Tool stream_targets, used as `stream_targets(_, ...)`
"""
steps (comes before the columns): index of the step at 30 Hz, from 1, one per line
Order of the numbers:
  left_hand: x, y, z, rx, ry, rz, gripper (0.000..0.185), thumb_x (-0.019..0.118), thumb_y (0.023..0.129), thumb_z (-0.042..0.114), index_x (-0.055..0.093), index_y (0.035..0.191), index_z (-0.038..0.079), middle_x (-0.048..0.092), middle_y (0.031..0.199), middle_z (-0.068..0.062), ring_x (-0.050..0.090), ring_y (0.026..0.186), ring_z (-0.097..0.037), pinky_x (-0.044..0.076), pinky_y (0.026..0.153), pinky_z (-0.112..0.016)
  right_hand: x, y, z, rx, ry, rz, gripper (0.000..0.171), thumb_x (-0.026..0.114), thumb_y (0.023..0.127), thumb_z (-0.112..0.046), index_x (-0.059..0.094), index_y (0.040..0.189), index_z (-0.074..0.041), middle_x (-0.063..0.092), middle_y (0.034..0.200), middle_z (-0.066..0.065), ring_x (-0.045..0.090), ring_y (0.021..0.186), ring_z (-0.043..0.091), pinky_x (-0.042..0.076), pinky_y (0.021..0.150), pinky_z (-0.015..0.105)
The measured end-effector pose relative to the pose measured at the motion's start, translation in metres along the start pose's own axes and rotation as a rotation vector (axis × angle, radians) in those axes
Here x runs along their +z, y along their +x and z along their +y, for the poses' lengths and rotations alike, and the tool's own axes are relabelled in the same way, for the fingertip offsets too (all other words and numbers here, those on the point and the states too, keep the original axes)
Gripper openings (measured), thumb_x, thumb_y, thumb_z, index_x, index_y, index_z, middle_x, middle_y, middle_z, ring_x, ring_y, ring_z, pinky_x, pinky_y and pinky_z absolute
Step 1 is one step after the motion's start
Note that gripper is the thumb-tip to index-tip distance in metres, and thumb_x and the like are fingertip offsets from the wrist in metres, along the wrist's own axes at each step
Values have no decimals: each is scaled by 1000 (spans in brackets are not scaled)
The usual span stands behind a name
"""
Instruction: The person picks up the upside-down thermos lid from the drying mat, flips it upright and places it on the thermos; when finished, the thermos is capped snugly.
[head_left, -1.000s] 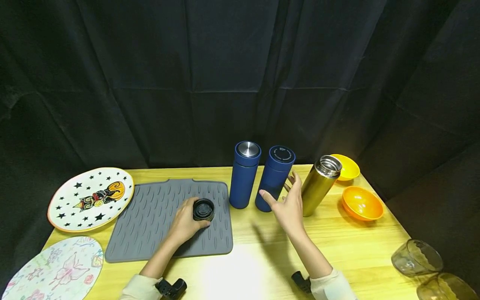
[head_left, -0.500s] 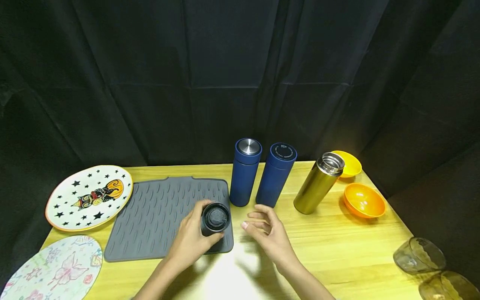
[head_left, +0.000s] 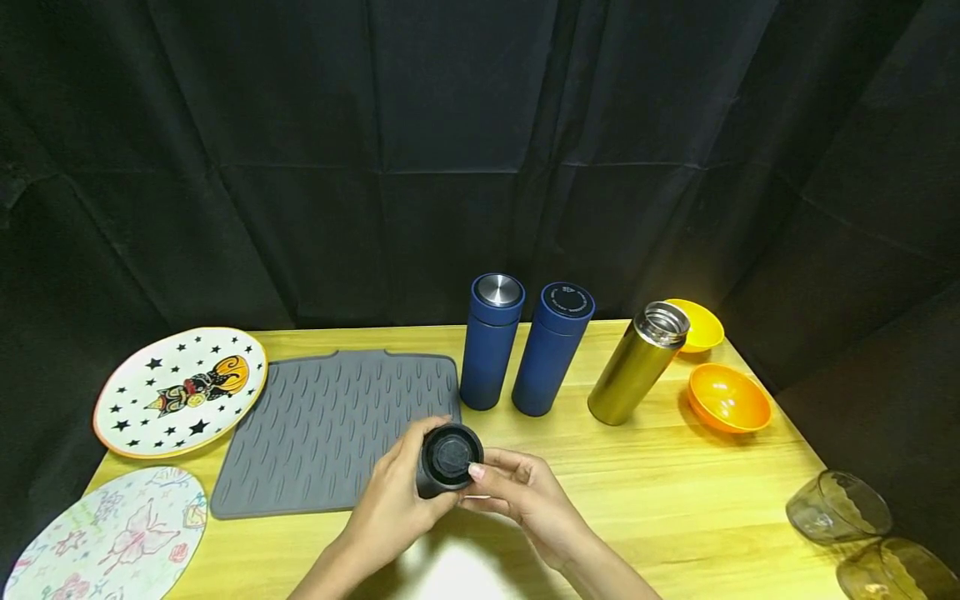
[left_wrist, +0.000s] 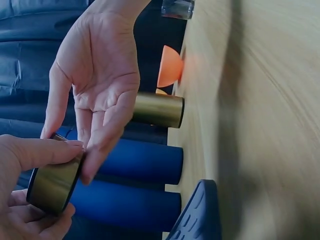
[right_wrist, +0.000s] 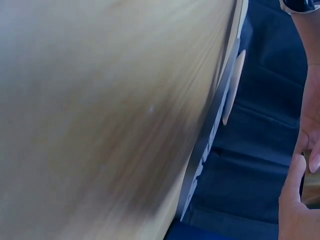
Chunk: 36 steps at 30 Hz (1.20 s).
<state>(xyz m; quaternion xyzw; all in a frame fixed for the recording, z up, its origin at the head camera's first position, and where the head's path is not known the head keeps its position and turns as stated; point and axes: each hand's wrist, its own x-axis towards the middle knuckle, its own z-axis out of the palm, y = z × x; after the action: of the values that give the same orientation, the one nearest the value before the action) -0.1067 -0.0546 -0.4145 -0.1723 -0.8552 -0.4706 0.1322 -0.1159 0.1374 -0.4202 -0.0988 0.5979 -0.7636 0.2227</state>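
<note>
Hands meeting at lower centre of the head view, above the near table edge. Left hand (head_left: 390, 508) curled round a gold flask cap (head_left: 448, 458), held clear of the table with its dark underside turned toward the camera; gold outer wall plain in the left wrist view (left_wrist: 52, 186). Right hand (head_left: 528, 500) closing in from the right, thumb and fingertips pinching the cap's rim, palm otherwise loose.

Just beyond, at left centre: grey ribbed mat (head_left: 330, 425), bare. Flowered plate (head_left: 105, 542) at lower left corner; star-patterned plate (head_left: 180, 392) above it, left of the mat.

Farther back, centre frame: two blue flasks (head_left: 489, 342) (head_left: 551, 350), both upright and capped, standing side by side. Right of these, well apart from the cap: gold flask (head_left: 637, 367), upright, steel mouth open and uncapped. Behind and right of it, yellow bowl (head_left: 697, 329) and orange bowl (head_left: 727, 400). Two smoky glasses (head_left: 836, 508) lying at lower right corner. Black curtain closing off the background.

Progress, judged from the layout: cap lifted off the mat and in both hands; carrying it across to the gold flask, seating it on the open mouth and screwing it down apparently not yet done.
</note>
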Motion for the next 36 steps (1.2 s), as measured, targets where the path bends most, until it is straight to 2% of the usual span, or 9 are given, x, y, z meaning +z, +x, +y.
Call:
stream_targets(4, 2, -1, -1, 10, -16, -23, 79, 91, 68, 8, 51, 135, 19, 62, 133, -3, 60, 122, -20, 50, 98, -47, 0, -3, 0, -3, -8, 64, 44, 63, 96, -10, 52, 129, 17, 74, 105, 3, 71, 95, 15, 56, 91, 37)
stream_targets(7, 1, -2, -1, -39, -68, -50, 84, 92, 68, 18, 49, 139, 26, 60, 134, 0, 58, 123, -19, 48, 100, -49, 3, -6, 0, -50, -80, 151, 44, 67, 92, -8, 55, 128, 15, 74, 106, 4, 70, 97, 13, 57, 89, 33)
stream_targets(9, -1, -3, -1, -81, -128, -67, 85, 92, 68, 27, 48, 140, 31, 59, 134, 4, 57, 123, -18, 45, 101, -52, 5, -9, 0, -131, -177, 203, 41, 70, 90, -7, 59, 126, 11, 73, 109, 6, 70, 99, 13, 56, 88, 29)
stream_targets(12, -3, -4, -2, -138, -243, -91, 81, 89, 72, 35, 46, 141, 35, 57, 137, 8, 54, 127, -18, 42, 105, -51, 8, -12, 1, -349, -410, 271, 35, 75, 86, -7, 67, 120, 0, 73, 110, 9, 71, 97, 14, 57, 86, 27)
stream_targets(15, -6, -4, -3, -156, -375, -118, 75, 86, 78, 29, 47, 142, 28, 53, 144, 4, 50, 133, -21, 40, 111, -43, 9, -13, 1, -674, -732, 342, 36, 78, 84, -8, 69, 119, -5, 74, 109, 10, 72, 93, 17, 56, 85, 24)
stream_targets(19, -8, -3, -6, -149, -502, -150, 72, 82, 81, 17, 47, 144, 16, 52, 146, -6, 48, 136, -28, 39, 112, -29, 8, -11, -2, -1088, -1058, 394, 33, 70, 93, -16, 67, 118, 5, 72, 108, 17, 72, 91, 27, 55, 88, 24)
stream_targets(23, -9, -3, -5, -157, -548, -177, 74, 83, 80, 15, 46, 145, 16, 53, 145, -7, 47, 136, -26, 37, 111, -22, 10, -9, -10, -1392, -1280, 387, 28, 59, 100, -14, 68, 109, 12, 71, 104, 24, 72, 88, 34, 57, 86, 31)
stream_targets(28, -10, -2, -2, -142, -582, -210, 81, 85, 77, 14, 45, 147, 23, 52, 147, -3, 46, 137, -18, 33, 111, -17, 15, -7, -24, -1613, -1458, 387, 20, 56, 99, -3, 70, 99, 11, 73, 96, 24, 73, 83, 33, 59, 76, 33)
stream_targets(36, -7, -4, 3, -59, -563, -214, 88, 89, 73, 15, 43, 148, 26, 52, 147, 2, 48, 135, -13, 33, 112, -19, 15, -7, -30, -1774, -1549, 341, 19, 52, 97, 6, 70, 94, 10, 73, 92, 23, 73, 81, 32, 60, 70, 35)
